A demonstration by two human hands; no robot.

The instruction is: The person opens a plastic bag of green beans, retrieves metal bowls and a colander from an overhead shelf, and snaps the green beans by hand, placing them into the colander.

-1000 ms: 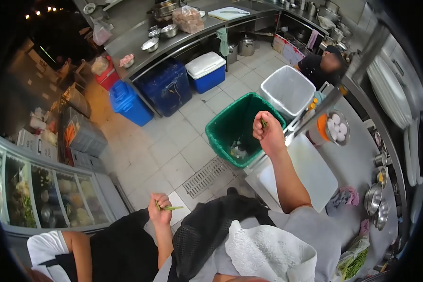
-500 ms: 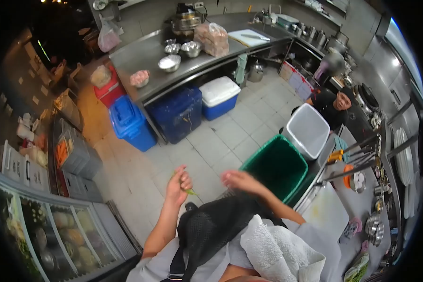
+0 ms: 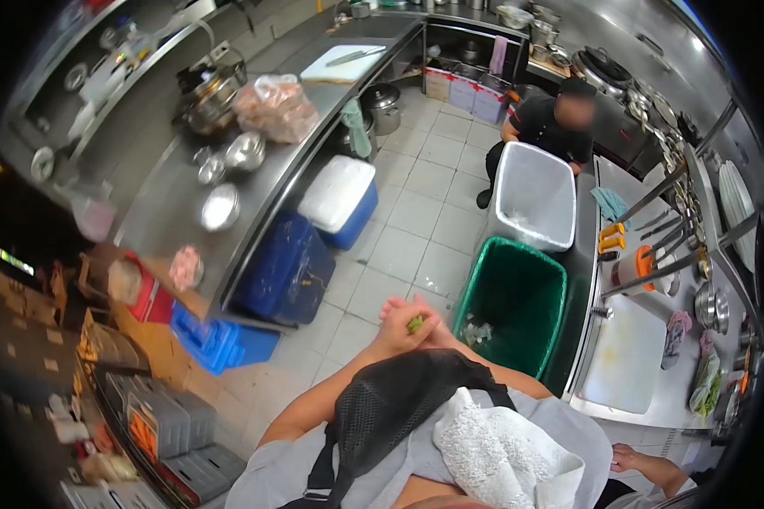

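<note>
Progress: judged under way and unfinished, since the green piece [image 3: 415, 324] is in the person's grasp, at the lower middle of the frame, and has not yet been set down. The left hand [image 3: 395, 332] is curled closely about it, with only a small part of the green showing. The right hand [image 3: 437, 335] is brought against the left; whether it also grips the piece cannot be told, as the fingers overlap.

Evidence of work done: pale scraps [image 3: 477, 331] lie in the bottom of the green bin [image 3: 518, 288], just right of the hands. Their kind is not readable, and no link with the green piece can be confirmed. The white bin [image 3: 535, 182], above it in the frame, also holds some pale matter.

Outstanding: the piece in hand. A bag of greens [image 3: 706, 383] lies at the right edge, beyond the cutting board [image 3: 624, 352]; whether it counts toward the remaining amount cannot be established. Total finished cannot be determined from this view
</note>
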